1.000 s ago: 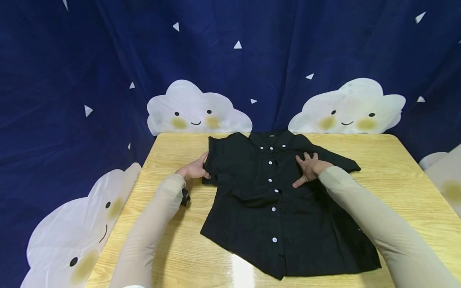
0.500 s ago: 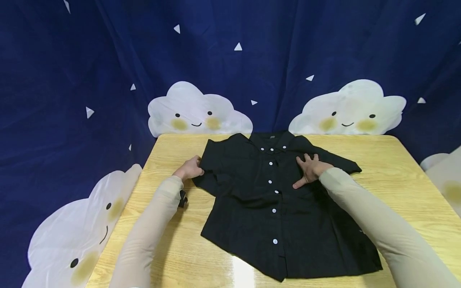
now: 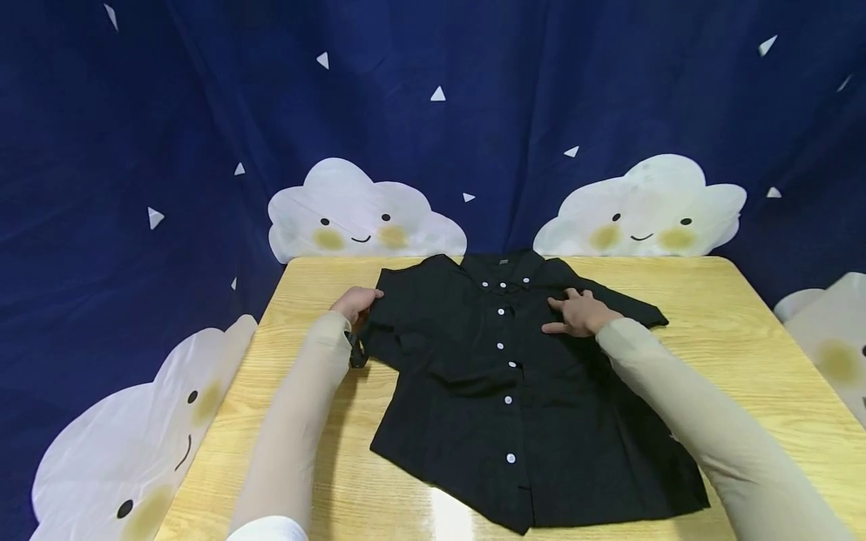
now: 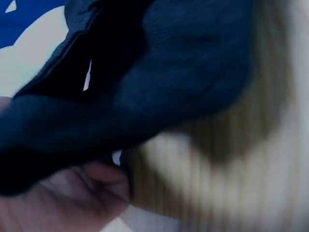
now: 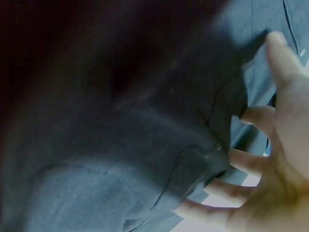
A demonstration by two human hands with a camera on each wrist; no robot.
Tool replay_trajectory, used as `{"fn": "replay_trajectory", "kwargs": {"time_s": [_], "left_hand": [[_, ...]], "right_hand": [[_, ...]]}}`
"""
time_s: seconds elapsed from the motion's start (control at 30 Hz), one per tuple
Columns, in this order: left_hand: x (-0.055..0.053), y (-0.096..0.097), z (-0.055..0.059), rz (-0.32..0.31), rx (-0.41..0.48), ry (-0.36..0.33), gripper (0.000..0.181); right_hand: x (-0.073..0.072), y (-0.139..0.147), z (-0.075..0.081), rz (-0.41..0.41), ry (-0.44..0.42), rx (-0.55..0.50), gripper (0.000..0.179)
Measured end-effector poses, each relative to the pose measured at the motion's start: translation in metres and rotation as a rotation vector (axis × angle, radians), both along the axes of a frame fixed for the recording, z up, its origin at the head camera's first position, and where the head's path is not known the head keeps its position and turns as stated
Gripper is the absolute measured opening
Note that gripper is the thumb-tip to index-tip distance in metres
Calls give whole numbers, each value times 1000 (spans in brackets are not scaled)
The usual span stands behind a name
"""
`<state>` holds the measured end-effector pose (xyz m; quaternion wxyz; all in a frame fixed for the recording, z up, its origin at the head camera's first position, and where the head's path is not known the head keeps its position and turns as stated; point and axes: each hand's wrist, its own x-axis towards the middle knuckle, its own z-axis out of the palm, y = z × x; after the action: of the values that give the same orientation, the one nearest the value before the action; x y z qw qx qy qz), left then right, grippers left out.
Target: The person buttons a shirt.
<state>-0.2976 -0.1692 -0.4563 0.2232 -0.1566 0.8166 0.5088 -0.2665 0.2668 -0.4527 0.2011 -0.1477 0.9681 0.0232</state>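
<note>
A black short-sleeved button-up shirt (image 3: 460,353) lies face up on the wooden table, collar at the far edge. At its left sleeve, my left hand (image 3: 355,302) grips the cuff edge. The left wrist view shows the sleeve cloth (image 4: 193,63) raised off the table, its opening gaping, with the curled hand (image 4: 72,198) partly hidden under it. On the right side of the chest rests my right hand (image 3: 583,313). Its fingers (image 5: 248,162) are spread and slightly bent, the tips touching the fabric in the right wrist view.
The light wooden table (image 3: 704,376) extends on both sides of the shirt. Behind it hangs a dark blue curtain (image 3: 419,135) with white cloud shapes (image 3: 358,207). A small black device (image 3: 356,349) sits at my left wrist.
My left hand has drawn the sleeve outward to the left, then shifted up along the cuff. The right hand's spread fingers have drawn in a little. The head view has shifted slightly.
</note>
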Motion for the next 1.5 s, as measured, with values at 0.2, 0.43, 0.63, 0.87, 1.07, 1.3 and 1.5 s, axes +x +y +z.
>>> {"fn": "replay_trajectory", "kwargs": {"time_s": [0.2, 0.43, 0.63, 0.87, 1.07, 1.3, 1.5], "left_hand": [[-2, -2, -7, 135, -22, 114, 18], [6, -7, -15, 141, -78, 205, 29], [9, -5, -7, 85, 6, 97, 33], [6, -7, -8, -14, -51, 78, 21], [8, -10, -10, 17, -245, 169, 25], [13, 25, 12, -219, -691, 362, 60], [9, 54, 17, -707, -762, 308, 80]], "right_hand": [[-3, 0, 0, -85, -24, 11, 91], [-5, 2, 4, -138, -24, 17, 100], [-11, 17, 1, -215, 51, -121, 118], [-16, 33, -3, -261, -31, -170, 136], [-10, 38, 0, -233, -84, -83, 130], [-10, 40, -3, -213, -33, -88, 128], [-17, 45, -9, -151, -10, -116, 131]]}}
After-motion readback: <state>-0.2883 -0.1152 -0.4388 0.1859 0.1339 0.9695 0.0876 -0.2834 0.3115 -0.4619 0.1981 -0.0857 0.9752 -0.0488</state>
